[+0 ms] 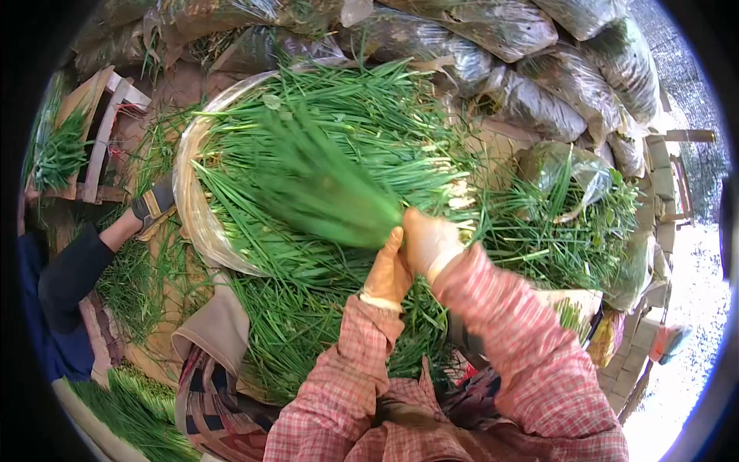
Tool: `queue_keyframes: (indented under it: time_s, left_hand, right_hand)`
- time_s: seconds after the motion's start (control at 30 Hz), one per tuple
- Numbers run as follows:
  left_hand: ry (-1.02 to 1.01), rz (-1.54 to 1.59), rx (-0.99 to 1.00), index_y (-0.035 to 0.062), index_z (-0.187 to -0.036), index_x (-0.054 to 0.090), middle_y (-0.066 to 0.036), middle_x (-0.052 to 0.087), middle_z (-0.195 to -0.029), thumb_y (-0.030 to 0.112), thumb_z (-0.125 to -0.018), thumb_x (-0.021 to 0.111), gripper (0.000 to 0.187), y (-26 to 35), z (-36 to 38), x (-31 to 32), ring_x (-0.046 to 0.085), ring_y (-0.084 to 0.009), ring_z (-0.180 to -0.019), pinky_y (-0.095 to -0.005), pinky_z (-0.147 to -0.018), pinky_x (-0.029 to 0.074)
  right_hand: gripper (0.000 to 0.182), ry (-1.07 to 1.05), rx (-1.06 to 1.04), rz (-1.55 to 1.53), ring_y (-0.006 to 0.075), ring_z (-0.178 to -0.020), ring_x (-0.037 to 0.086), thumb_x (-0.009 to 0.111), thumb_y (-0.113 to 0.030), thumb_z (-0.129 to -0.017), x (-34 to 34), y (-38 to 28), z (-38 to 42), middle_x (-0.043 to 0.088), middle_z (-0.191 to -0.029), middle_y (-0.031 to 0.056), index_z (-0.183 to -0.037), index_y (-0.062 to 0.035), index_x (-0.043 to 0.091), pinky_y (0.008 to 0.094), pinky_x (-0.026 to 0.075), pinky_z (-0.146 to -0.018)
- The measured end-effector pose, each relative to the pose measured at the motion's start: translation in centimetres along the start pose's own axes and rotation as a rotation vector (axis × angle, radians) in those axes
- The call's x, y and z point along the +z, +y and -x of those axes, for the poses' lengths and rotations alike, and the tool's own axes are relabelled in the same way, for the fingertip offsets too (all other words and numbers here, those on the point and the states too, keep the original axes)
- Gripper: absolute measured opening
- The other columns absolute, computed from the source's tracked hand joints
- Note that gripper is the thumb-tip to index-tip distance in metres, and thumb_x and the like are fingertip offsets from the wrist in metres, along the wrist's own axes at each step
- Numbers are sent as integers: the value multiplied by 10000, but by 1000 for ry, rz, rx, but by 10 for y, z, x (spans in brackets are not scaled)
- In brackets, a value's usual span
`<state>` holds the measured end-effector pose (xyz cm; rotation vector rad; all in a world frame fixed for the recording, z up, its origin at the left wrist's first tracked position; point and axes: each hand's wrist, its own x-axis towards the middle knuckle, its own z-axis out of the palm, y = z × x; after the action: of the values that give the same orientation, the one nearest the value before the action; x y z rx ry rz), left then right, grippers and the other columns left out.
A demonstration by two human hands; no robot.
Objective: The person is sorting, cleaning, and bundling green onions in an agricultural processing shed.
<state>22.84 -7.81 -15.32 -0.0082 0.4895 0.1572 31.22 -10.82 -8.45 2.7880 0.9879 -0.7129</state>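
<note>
My left hand [389, 271] and my right hand [429, 239] meet in the middle of the view. Both are closed around the stem end of a bunch of garlic chives [323, 181]. Its long green leaves fan out up and to the left, smeared by motion. Pale cuffs show at both wrists, below red checked sleeves. Under the bunch lies a wide heap of garlic chives [385, 115], many with their pale stem ends to the right. A clear plastic sheet [185, 181] edges the heap on its left side.
Filled plastic sacks [539, 100] are stacked at the back and right. An opened bag of greens [570, 185] sits at right. At left are another person's sandalled foot [154, 204] and a wooden frame [104, 138]. More chives [138, 416] lie at lower left.
</note>
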Motion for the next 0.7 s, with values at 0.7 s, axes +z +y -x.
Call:
queue_keyframes:
  time_s: [0.7]
  left_hand:
    - [-29, 27, -262, 6, -1243, 413, -139, 579, -1103, 178, -775, 642, 549, 33, 53, -42, 600, -233, -817, -377, -695, 513]
  right_hand:
    - [220, 42, -210, 202, 322, -877, 587, 424, -93, -831, 3, 160, 29, 593, -957, 145, -968, -88, 596, 385, 485, -780]
